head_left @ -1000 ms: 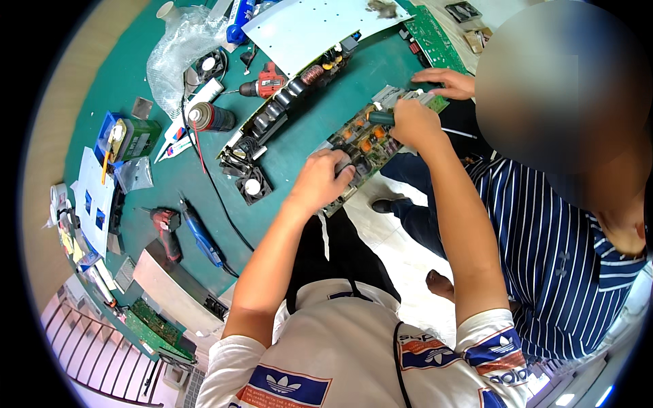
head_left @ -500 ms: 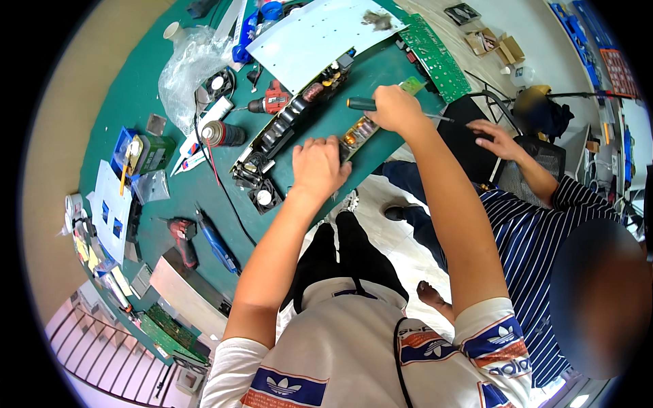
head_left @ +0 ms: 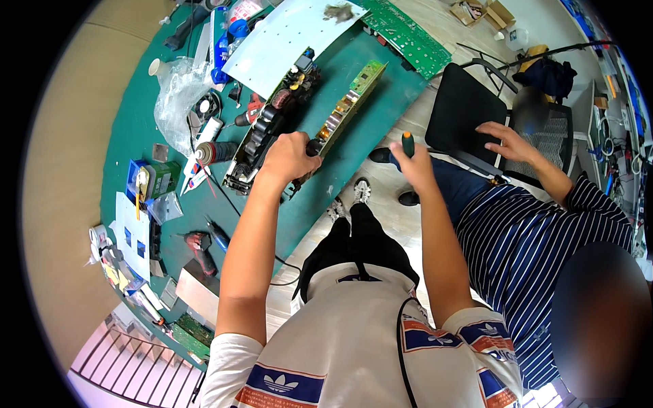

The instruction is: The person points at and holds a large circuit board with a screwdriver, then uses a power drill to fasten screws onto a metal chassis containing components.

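Left hand (head_left: 291, 162) closed over the near end of a narrow circuit board (head_left: 342, 109) on the green tabletop (head_left: 371, 126); right hand (head_left: 416, 166) gripping a green-handled screwdriver (head_left: 408, 144) off the edge.
From here the board looks stiff and fairly light, its crowded parts easily bent or snapped; I'd take it by the long bare edges or the flatter green far end, clear of the upright components.

Bench (head_left: 373, 126): before us
Circuit board (head_left: 347, 105): in our left hand (head_left: 292, 160)
Spray can (head_left: 219, 151): on bench, left of board
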`<state>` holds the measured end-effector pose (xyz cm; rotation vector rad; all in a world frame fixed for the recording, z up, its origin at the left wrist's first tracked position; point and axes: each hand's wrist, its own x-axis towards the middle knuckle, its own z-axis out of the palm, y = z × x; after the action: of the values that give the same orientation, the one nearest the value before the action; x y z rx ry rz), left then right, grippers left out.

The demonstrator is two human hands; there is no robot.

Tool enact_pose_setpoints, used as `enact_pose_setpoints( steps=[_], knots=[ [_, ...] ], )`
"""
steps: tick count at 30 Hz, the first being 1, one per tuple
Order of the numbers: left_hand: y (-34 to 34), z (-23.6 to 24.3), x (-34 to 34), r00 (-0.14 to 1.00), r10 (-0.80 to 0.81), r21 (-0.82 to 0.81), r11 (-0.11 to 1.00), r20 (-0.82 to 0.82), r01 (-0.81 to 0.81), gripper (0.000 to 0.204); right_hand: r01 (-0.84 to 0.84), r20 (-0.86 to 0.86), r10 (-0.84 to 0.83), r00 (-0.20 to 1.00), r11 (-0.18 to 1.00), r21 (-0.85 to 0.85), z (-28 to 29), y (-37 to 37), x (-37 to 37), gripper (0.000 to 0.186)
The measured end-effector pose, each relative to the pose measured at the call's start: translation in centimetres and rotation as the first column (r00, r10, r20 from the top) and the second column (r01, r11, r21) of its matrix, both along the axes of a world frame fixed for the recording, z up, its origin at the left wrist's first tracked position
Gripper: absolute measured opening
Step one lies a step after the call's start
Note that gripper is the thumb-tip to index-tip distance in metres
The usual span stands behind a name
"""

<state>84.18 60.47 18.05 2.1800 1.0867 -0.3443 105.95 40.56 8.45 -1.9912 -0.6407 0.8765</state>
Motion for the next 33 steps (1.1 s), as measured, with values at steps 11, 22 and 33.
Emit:
enact_pose_setpoints(
  steps=[11,22,33],
  knots=[
    [2.1,-1.0,0.1,0.985,-0.172,-0.025,0.985,0.016,0.173,0.039,0.262,-0.764,-0.209,0.61,0.964,-0.054,-8.9,-3.9,-3.4,0.018],
    [-1.4,-4.7,-1.2,0.881,0.457,-0.668,0.694,0.123,-0.267,0.017,0.327,-0.781,-0.225,0.583,0.945,-0.028,-9.7,-6.1,-1.4,0.02],
    [-4.6,-11.4,-4.8,0.808,0.567,-0.833,0.516,0.161,-0.197,0.014,0.184,-0.575,-0.202,0.793,0.979,-0.09,-11.0,-7.6,0.2,0.024]
  ],
)
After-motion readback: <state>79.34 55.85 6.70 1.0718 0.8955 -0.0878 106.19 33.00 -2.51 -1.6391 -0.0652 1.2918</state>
